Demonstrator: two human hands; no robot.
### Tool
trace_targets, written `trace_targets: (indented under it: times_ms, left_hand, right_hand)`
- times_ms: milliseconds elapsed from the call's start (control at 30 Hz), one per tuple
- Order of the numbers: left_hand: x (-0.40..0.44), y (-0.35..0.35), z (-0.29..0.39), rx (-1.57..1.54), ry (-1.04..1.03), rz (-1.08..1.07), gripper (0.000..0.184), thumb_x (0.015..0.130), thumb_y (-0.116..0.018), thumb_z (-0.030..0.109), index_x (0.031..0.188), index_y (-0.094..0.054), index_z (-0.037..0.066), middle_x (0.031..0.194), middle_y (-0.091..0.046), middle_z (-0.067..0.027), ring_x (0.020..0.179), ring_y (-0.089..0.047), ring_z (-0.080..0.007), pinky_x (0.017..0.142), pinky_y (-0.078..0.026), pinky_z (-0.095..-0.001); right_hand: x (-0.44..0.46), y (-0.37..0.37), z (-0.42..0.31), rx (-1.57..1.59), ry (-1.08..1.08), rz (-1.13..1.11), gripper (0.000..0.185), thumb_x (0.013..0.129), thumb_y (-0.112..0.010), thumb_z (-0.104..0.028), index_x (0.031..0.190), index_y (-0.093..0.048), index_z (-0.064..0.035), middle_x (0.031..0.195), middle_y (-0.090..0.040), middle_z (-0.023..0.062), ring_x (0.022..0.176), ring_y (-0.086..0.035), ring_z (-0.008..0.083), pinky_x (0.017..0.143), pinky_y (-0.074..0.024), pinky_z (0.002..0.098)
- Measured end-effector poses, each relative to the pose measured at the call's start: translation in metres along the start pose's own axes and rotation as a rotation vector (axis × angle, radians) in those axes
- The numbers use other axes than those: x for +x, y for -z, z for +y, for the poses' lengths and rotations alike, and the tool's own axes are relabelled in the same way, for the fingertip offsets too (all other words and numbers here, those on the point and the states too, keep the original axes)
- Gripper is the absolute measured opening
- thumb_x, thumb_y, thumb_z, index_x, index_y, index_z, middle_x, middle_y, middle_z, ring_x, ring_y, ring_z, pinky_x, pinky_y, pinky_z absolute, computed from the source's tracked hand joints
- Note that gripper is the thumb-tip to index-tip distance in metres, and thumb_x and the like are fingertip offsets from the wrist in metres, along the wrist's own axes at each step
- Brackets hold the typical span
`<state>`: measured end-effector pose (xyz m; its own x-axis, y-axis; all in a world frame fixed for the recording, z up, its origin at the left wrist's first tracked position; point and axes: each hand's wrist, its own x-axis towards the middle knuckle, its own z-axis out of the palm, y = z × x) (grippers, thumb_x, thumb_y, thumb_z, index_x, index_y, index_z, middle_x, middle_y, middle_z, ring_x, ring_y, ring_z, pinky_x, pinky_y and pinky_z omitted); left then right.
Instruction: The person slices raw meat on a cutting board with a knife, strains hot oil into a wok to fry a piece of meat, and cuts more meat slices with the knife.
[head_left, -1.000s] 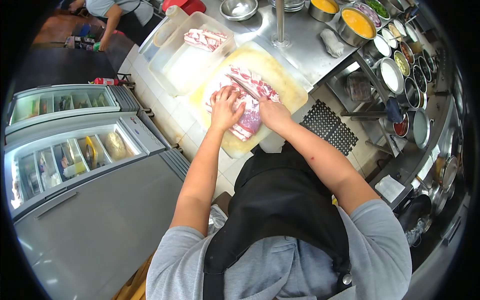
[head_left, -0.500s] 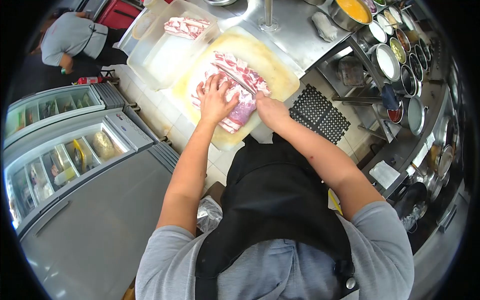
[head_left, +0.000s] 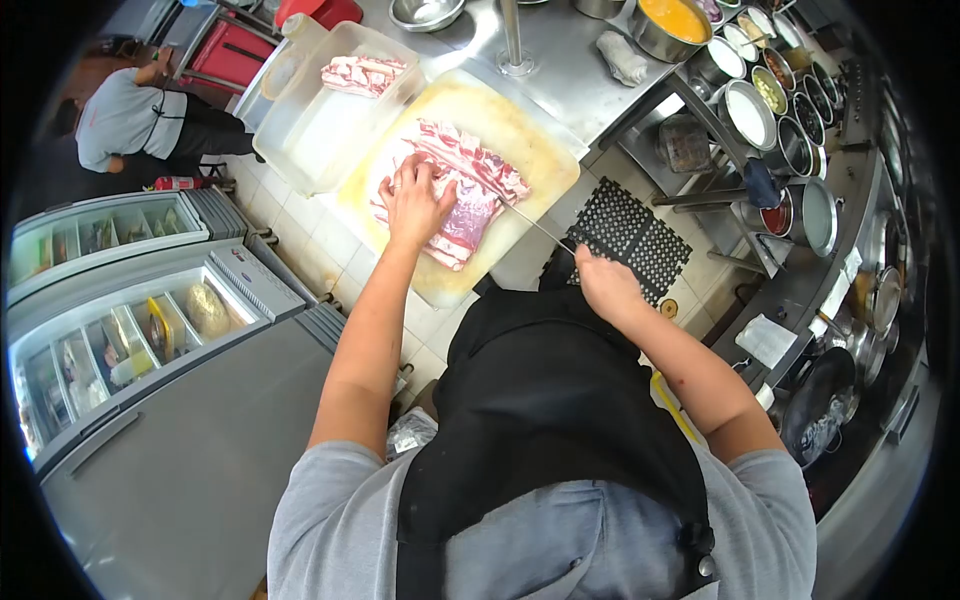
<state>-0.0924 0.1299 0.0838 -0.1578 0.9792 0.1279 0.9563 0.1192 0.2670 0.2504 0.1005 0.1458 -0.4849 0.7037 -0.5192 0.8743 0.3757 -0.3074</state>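
- In the head view, the left hand (head_left: pixel 415 205) is spread, fingers apart and slightly bent, pressing on the meat (head_left: pixel 465 215).
- The right hand (head_left: pixel 605 280) is curled round the handle of one knife (head_left: pixel 537 225), off the board's near edge; the blade points back at the meat, and I can't tell whether its tip touches.
- That meat lies across one board (head_left: pixel 545 150): a slab, and one strip along its far side. Whether the strip is cut right through, I can't say.
- Just left of the board there's one tub (head_left: pixel 312 165), with more meat (head_left: pixel 362 75) at its far end; I can't count those pieces.
- On the bench (head_left: pixel 560 85) beyond I see one post (head_left: pixel 513 35), one crumpled cloth (head_left: pixel 622 58), one metal bowl (head_left: pixel 427 12) and, near the corner, one pot of orange liquid (head_left: pixel 675 25).
- Over on the left stand two glass-topped freezers (head_left: pixel 180 430), and past them one other person (head_left: pixel 130 120) near one red extinguisher (head_left: pixel 178 183).
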Motion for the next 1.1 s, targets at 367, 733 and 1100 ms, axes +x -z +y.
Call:
trace_targets:
  times_ms: [367,733,1100]
  left_hand:
    - [0.118,0.011,0.066,0.253,-0.664,-0.76,0.043,0.075,-0.078,0.015,0.116,-0.068,0.011,0.118,-0.069,-0.0111,0.116,-0.064,-0.0314,0.103,-0.043,-0.0524]
    - [0.16,0.019,0.002,-0.357,-0.417,-0.557,0.042,0.078,-0.076,0.024,0.115,-0.071,0.003,0.104,-0.073,-0.023,0.096,-0.069,-0.0387,0.088,-0.053,-0.0435]
    - [0.153,0.022,0.019,-0.346,-0.549,-0.556,0.042,0.08,-0.075,0.018,0.121,-0.071,0.008,0.108,-0.074,-0.0185,0.101,-0.069,-0.0363,0.09,-0.053,-0.0421]
  right_hand:
    - [-0.055,0.05,0.028,0.069,-0.021,-0.009,0.023,0.104,-0.054,-0.023,0.102,-0.057,-0.0002,0.086,-0.07,0.0263,0.089,-0.069,0.0455,0.078,-0.0535,0.0552]
    - [-0.082,0.019,0.037,0.278,-0.107,0.225,0.022,0.102,-0.057,-0.023,0.097,-0.056,-0.002,0.075,-0.066,0.027,0.079,-0.066,0.0491,0.072,-0.0495,0.0592]
    - [0.024,0.033,-0.035,0.005,0.037,0.247,0.021,0.103,-0.051,-0.021,0.106,-0.057,-0.0012,0.084,-0.071,0.0252,0.083,-0.07,0.0444,0.073,-0.0542,0.0564]
